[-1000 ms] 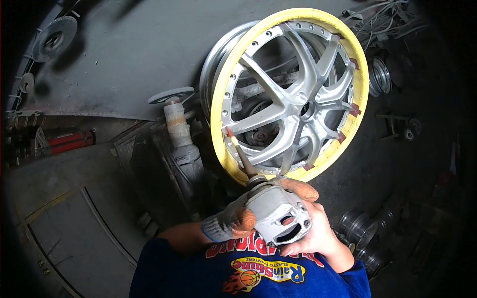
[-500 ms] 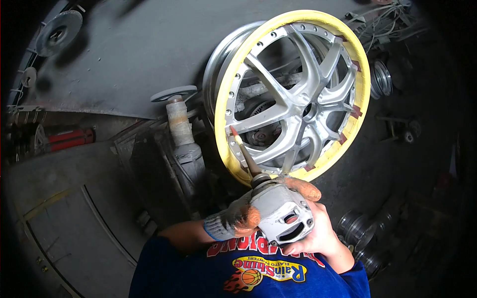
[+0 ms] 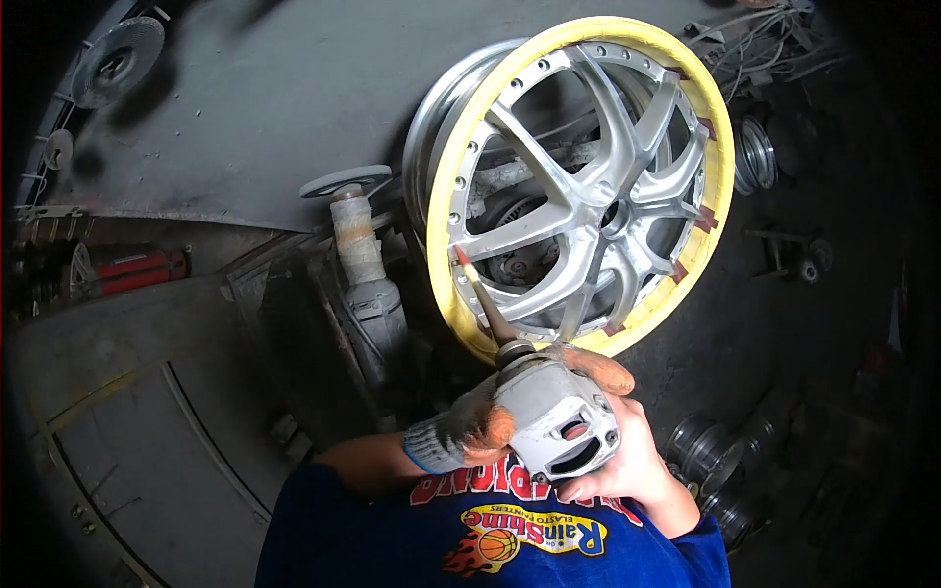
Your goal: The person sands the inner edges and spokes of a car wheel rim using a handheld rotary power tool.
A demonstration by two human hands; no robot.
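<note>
- Nearest to me is my own blue T-shirt (image 3: 490, 539), with a printed basketball logo on the chest.
- My right hand (image 3: 627, 461) is bare and wrapped shut around the rear of the grey power tool (image 3: 559, 421), fingers curled under its body.
- My left hand (image 3: 470, 431) wears a knitted glove with orange fingertips; it is closed around the front of the same tool, one gloved finger reaching across just behind the nose.
- From the nose a long tapered bit (image 3: 482, 299) sticks up and to the left — its reddish tip sits against the inner edge of the rim, at the lower left of the wheel.
- The wheel (image 3: 588, 196) is a silver alloy with split spokes, standing tilted on a mount, face towards me. Its outer lip is covered with yellow masking tape (image 3: 443, 196), with a few dark red tape tabs on the right side.
- Just left of the wheel stands a dusty upright spindle (image 3: 358, 255) with a flat disc on top, part of the grimy machine beside it.
- Further left, a red cylinder (image 3: 137, 269) lies on a ledge.
- Behind everything is a large dark metal panel (image 3: 245, 108); a round disc (image 3: 116, 61) hangs at its upper left.
- Far right, in the gloom, more bare rims (image 3: 757, 152) — and a tangle of wires (image 3: 755, 39) above them.
</note>
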